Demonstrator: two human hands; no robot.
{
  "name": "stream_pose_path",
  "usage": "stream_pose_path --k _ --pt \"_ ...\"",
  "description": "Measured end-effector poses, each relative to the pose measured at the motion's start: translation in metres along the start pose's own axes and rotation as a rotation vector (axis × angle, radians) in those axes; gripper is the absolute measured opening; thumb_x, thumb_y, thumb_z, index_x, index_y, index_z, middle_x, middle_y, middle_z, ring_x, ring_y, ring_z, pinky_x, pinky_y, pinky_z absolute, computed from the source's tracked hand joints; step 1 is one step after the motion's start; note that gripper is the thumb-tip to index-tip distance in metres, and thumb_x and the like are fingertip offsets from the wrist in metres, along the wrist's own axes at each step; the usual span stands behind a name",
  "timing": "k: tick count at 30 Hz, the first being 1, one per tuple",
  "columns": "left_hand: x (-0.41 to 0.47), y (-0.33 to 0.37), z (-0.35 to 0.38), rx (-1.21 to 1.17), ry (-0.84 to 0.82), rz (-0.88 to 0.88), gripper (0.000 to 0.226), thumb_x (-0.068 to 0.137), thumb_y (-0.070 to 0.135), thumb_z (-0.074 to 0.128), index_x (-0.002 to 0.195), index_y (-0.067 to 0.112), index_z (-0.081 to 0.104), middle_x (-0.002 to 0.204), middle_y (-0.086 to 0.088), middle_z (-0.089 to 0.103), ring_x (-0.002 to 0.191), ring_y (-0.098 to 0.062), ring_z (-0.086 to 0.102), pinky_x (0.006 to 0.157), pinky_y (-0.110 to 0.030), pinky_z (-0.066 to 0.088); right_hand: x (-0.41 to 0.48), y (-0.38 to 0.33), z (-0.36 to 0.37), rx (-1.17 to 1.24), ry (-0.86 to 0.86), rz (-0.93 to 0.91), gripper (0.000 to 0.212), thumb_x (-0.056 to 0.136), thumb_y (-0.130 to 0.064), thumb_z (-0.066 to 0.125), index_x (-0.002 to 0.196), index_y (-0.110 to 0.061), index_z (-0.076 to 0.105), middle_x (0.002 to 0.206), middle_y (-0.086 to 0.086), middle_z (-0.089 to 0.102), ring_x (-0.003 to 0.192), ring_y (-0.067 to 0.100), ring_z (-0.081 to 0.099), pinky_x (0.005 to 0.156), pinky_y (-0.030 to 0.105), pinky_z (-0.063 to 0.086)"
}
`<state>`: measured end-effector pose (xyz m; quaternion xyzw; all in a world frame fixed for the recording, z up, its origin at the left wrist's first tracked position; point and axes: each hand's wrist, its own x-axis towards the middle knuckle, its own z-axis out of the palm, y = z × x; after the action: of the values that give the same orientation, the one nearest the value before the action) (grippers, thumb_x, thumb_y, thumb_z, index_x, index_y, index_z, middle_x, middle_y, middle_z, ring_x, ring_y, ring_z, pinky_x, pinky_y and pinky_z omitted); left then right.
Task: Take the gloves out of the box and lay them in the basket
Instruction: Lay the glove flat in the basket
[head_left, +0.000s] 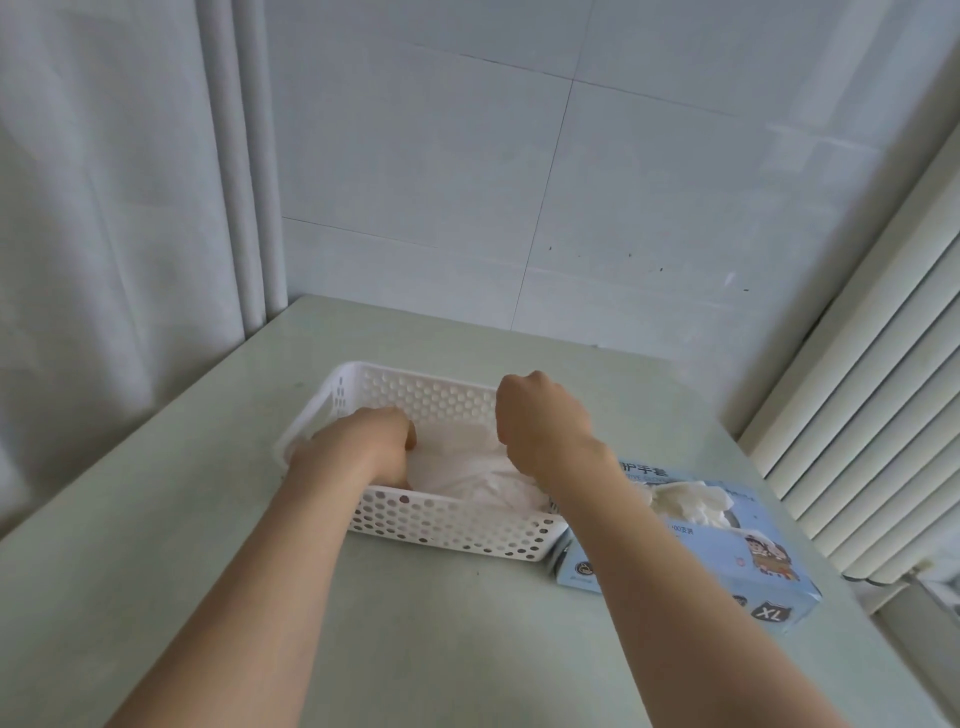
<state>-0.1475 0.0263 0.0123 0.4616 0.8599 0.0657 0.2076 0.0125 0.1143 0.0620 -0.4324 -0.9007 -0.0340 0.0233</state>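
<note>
Both hands work at the white perforated basket (441, 525) on the table (415, 634). The left hand (363, 447) is lowered inside the basket at its left end, fingers bent downward onto the laid gloves (467, 475). Its fingertips are hidden, so whether they pinch or only press cannot be told. The right hand (540, 415) is above the basket's right end with its back to the camera and its fingers curled under. Whether they are clamped on glove material cannot be told. The box (727, 561) lies just beside the basket's right end, with more gloves (685, 501) bunched in its opening, so the task is judged unfinished. Likely faults:

- Thin glove film may cling to the fingers and lift back out when either hand withdraws.
- A glove edge may drape over the rim and slide onto the table.
- The light basket may shift if the left hand pushes sideways.
- The right forearm crosses above the box and may nudge it on the next reach.
</note>
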Motion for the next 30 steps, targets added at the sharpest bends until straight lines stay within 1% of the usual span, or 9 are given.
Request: stream_pose_path --k 2,5,8,12,18,21,24,28,30 --pt "0.002 0.000 -0.001 0.000 -0.020 0.006 0.078 0.077 0.034 0.088 0.147 0.039 0.054 0.150 0.003 0.053 0.130 -0.027 0.057 0.110 -0.048 0.048 -0.001 -0.002 -0.001 -0.057 0.024 -0.033 0.031 0.084 0.017 0.053 0.076 -0.012 0.044 0.081 0.006 0.044 0.074 0.030 0.049 0.063 0.037 0.040" --pt "0.003 0.000 -0.002 0.020 -0.044 0.031 0.089 0.073 0.046 0.090 0.152 0.041 0.048 0.156 0.004 0.047 0.136 -0.027 0.053 0.112 -0.047 0.046 -0.001 -0.005 -0.001 0.070 -0.004 -0.152 0.022 0.091 -0.001 0.066 0.106 -0.016 0.068 0.104 0.003 0.058 0.091 0.028 0.061 0.072 0.039 0.051" --pt "0.008 0.002 -0.001 0.074 -0.095 0.036 0.089 0.073 0.053 0.081 0.154 0.049 0.044 0.151 0.001 0.048 0.128 -0.028 0.058 0.106 -0.047 0.051 -0.002 -0.006 0.004 0.161 -0.318 -0.210 0.058 0.091 -0.038 0.080 0.143 -0.029 0.057 0.138 -0.007 0.055 0.123 0.017 0.053 0.089 0.034 0.045" --pt "0.021 -0.002 0.003 0.153 -0.176 0.035 0.086 0.070 0.059 0.056 0.153 0.057 0.034 0.150 -0.004 0.042 0.132 -0.034 0.049 0.104 -0.051 0.050 0.002 -0.003 0.016 0.033 -0.463 -0.230 0.054 0.101 -0.021 0.063 0.152 -0.026 0.049 0.144 0.004 0.055 0.103 0.021 0.059 0.068 0.031 0.047" --pt "0.000 0.007 -0.008 0.121 -0.090 0.025 0.086 0.079 0.058 0.075 0.156 0.044 0.040 0.156 -0.004 0.035 0.135 -0.032 0.051 0.106 -0.045 0.051 0.001 -0.002 0.022 0.014 -0.470 -0.234 0.055 0.098 -0.017 0.060 0.152 -0.026 0.049 0.144 0.006 0.055 0.125 0.030 0.056 0.095 0.049 0.056" --pt "-0.012 0.013 -0.012 0.106 0.002 0.055 0.072 0.091 0.048 0.075 0.155 0.036 0.044 0.159 -0.004 0.037 0.142 -0.033 0.042 0.112 -0.045 0.044 -0.001 0.005 0.017 0.144 -0.383 -0.188 0.065 0.092 -0.032 0.079 0.150 -0.024 0.051 0.140 0.003 0.055 0.111 0.022 0.058 0.083 0.036 0.055" --pt "-0.021 0.029 -0.019 0.059 0.095 0.155 0.048 0.105 0.038 0.058 0.150 0.024 0.051 0.156 -0.006 0.049 0.138 -0.029 0.050 0.109 -0.037 0.042 -0.008 0.017 0.011 0.279 -0.142 -0.153 0.072 0.075 -0.059 0.089 0.137 -0.031 0.064 0.119 -0.004 0.067 0.114 0.019 0.064 0.098 0.042 0.054" --pt "-0.033 0.054 -0.016 -0.039 0.266 0.303 0.028 0.109 0.026 0.048 0.134 0.027 0.060 0.138 -0.002 0.062 0.122 -0.025 0.060 0.104 -0.043 0.050 -0.025 0.040 0.006 0.465 0.215 -0.087 0.021 0.097 -0.034 0.073 0.117 -0.027 0.076 0.091 -0.006 0.076 0.081 0.013 0.069 0.080 0.036 0.061" --pt "-0.039 0.070 -0.007 -0.100 0.339 0.393 0.028 0.109 0.023 0.045 0.132 0.026 0.062 0.133 0.000 0.064 0.117 -0.022 0.061 0.101 -0.045 0.052 -0.037 0.059 0.007 0.531 0.376 -0.022 0.018 0.102 -0.021 0.062 0.113 -0.024 0.076 0.073 -0.012 0.070 0.068 0.008 0.065 0.073 0.034 0.060"
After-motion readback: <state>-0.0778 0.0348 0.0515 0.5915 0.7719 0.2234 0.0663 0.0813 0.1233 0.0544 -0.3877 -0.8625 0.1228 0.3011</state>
